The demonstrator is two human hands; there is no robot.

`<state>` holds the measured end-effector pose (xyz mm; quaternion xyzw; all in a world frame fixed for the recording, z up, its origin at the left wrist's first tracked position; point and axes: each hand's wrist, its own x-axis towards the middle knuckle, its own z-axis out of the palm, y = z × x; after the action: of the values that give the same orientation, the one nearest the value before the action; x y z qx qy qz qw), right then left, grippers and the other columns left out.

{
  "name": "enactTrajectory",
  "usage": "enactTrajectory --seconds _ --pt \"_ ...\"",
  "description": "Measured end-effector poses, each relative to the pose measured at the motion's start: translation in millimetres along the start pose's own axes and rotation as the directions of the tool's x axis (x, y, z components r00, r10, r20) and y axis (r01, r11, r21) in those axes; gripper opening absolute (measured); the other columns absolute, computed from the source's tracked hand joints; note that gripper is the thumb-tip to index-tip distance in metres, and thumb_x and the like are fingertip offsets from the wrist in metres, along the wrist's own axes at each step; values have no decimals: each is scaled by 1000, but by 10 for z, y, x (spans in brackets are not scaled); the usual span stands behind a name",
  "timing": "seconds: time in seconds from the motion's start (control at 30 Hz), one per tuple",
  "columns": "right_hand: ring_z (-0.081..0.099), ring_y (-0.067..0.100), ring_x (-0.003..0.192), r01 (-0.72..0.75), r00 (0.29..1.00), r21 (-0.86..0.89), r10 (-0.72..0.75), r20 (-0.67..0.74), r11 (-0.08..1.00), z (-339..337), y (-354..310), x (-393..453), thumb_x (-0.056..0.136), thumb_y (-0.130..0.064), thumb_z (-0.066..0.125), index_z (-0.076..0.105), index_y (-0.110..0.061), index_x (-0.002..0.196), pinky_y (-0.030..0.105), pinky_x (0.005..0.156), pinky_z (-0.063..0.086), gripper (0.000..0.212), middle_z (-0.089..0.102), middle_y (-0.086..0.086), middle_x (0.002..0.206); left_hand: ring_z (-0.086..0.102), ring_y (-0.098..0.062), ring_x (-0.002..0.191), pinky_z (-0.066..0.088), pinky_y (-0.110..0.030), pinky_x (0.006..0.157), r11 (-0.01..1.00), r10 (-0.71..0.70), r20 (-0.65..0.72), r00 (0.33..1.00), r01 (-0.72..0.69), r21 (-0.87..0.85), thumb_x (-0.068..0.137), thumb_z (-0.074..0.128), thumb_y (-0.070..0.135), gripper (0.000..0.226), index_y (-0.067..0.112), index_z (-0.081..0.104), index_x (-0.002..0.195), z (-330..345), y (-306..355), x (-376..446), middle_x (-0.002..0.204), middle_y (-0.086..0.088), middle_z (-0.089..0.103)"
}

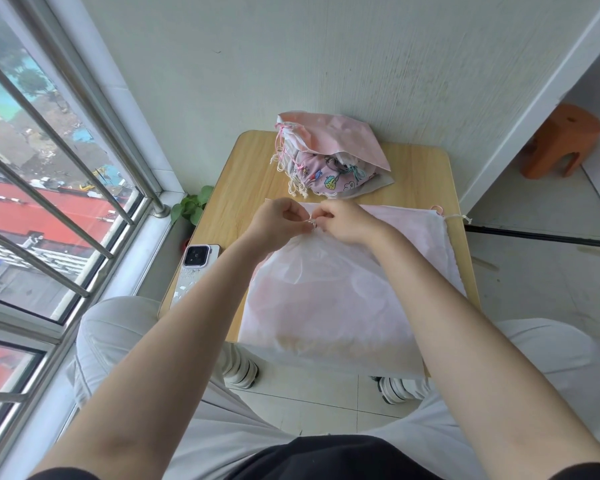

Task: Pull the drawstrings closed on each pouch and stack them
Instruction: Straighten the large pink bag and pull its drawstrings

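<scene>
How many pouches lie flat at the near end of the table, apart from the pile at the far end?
2. A white pouch on top, its cord pinched by both hands, and a pink-tinted one spread beneath it, sticking out to the right. More may be hidden underneath.

A high-floor home nook: a small wooden surface (426, 174) stands against a plain wall, its left edge beside a barred window (49, 188) overlooking rooftops, with tiled floor (302, 407) and an orange plastic stool (565, 140).
</scene>
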<state>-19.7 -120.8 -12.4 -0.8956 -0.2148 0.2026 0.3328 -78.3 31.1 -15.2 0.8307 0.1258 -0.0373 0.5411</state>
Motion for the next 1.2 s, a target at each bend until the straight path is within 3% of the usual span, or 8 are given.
enactTrajectory --seconds 0.17,0.27,0.43,0.53,0.73,0.93,1.03,1.2 --pt "46 9 57 -250 965 611 146 216 751 -19 18 -55 95 0 48 61 -12 78 18 51 36 25 55 -1 65 52 -13 69 42 -21 64 995 92 44 995 -91 -31 80 76 9 23 15 55 88 11 -93 -15 76 3 62" --pt "55 13 58 -382 921 703 182 346 600 -22 47 -28 95 -3 43 64 -8 78 23 59 43 28 62 2 63 53 -9 78 42 -21 71 983 159 -74 984 -151 103 77 81 19 14 20 68 82 56 -125 -17 82 11 63" --pt "58 17 64 -414 909 730 201 366 544 -18 66 -49 95 -2 45 64 -5 74 26 67 48 29 63 4 62 53 -5 74 38 -20 65 947 205 -120 971 -166 276 81 76 25 5 25 78 85 115 -114 -28 77 15 58" --pt "65 18 69 -383 922 748 173 346 542 -19 60 -58 96 -1 47 67 -3 81 29 74 52 25 69 6 70 56 -4 67 40 -20 60 951 184 -129 975 -143 275 80 76 35 12 25 77 84 136 -67 -62 71 18 61" --pt "65 11 60 -322 945 718 157 289 617 -37 92 -63 93 4 54 67 -4 85 22 59 51 17 69 1 65 58 -11 75 44 -26 60 949 76 -209 975 -6 315 82 75 35 15 21 78 85 181 -18 -11 75 10 62" --pt "47 6 58 -258 962 505 269 53 824 -48 107 -90 82 -15 77 70 -8 99 16 52 37 20 61 -7 63 39 -14 56 30 -22 47 975 -214 32 976 216 -50 87 65 15 13 9 63 75 95 106 53 68 -1 45" --pt "58 10 75 -223 959 481 280 -48 848 -3 154 -74 79 -23 80 70 -9 95 22 72 46 24 65 -1 81 32 -12 48 23 -22 46 930 -268 168 949 300 -212 93 55 16 31 15 45 64 40 111 91 59 1 37" --pt "51 15 74 -243 931 310 311 -191 919 18 268 -18 82 -27 74 58 -14 74 26 69 40 23 56 -1 74 23 -12 46 19 -22 45 932 -271 245 931 318 -176 96 55 25 43 20 35 58 -95 44 97 54 5 28"
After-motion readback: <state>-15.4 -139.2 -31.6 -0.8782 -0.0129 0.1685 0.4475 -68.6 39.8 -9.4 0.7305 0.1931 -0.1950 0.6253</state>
